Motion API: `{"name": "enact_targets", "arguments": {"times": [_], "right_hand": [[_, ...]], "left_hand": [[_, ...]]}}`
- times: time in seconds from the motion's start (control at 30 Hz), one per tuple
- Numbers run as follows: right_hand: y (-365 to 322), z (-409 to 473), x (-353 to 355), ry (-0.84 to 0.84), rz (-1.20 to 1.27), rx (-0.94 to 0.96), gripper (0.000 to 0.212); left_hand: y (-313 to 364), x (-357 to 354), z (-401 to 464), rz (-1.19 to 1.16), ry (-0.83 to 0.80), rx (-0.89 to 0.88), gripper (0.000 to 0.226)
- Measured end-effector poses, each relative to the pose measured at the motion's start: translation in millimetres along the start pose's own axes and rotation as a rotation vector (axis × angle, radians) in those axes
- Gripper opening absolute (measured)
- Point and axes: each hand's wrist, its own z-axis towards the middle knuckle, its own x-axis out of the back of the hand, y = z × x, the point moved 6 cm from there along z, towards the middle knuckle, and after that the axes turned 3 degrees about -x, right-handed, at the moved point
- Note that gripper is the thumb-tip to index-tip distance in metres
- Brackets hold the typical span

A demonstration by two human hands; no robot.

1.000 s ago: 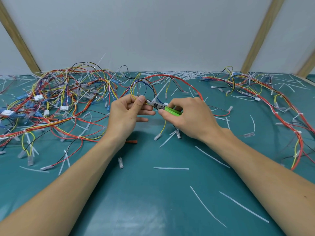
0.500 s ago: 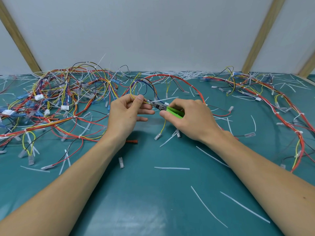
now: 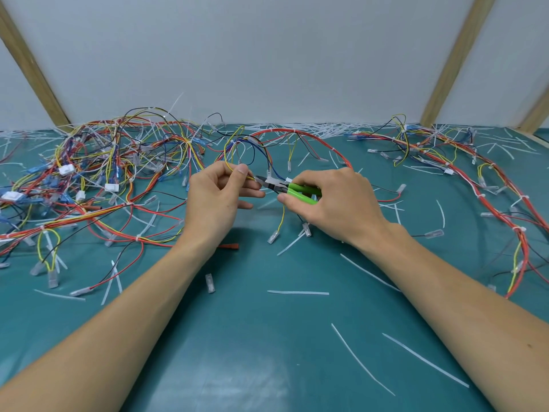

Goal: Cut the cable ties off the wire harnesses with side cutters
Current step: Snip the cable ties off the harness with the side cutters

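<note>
Several cut cable-tie strips (image 3: 298, 292) lie loose on the near teal table (image 3: 267, 352), so the job looks well along. Farther in, the left hand (image 3: 218, 194) pinches a yellow wire (image 3: 230, 162) of the centre wire harness (image 3: 297, 135) between thumb and fingertips, while the right hand (image 3: 335, 197) is wrapped around the green-handled side cutters (image 3: 285, 188), their tips right at the pinch. A snip seems in hand; next, the tips must catch only the tie, not insulation. Tangled harnesses (image 3: 89, 173) wait far left, another bundle (image 3: 490, 179) far right.
</note>
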Motion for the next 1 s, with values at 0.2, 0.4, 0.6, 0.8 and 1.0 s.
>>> {"name": "enact_targets", "arguments": {"times": [0.2, 0.4, 0.6, 0.8, 1.0], "right_hand": [[-0.5, -0.1, -1.9, -0.016, -0.019, 0.006, 0.037], [-1.5, -0.6, -0.9, 0.003, 0.000, -0.003, 0.037], [-1.3, 0.6, -0.3, -0.002, 0.033, -0.031, 0.042], [8.3, 5.8, 1.9, 0.079, 0.281, -0.197, 0.042], [16.3, 2.4, -12.5, -0.042, 0.517, -0.357, 0.045]], "left_hand": [[0.5, 1.4, 0.7, 0.055, 0.015, -0.047, 0.023], [2.3, 2.4, 1.1, 0.086, 0.013, -0.083, 0.024], [3.6, 2.5, 0.9, 0.085, 0.006, -0.089, 0.024], [1.7, -3.8, -0.9, 0.062, -0.080, -0.023, 0.023], [0.8, -16.2, -6.4, 0.054, -0.227, -0.017, 0.012]]}}
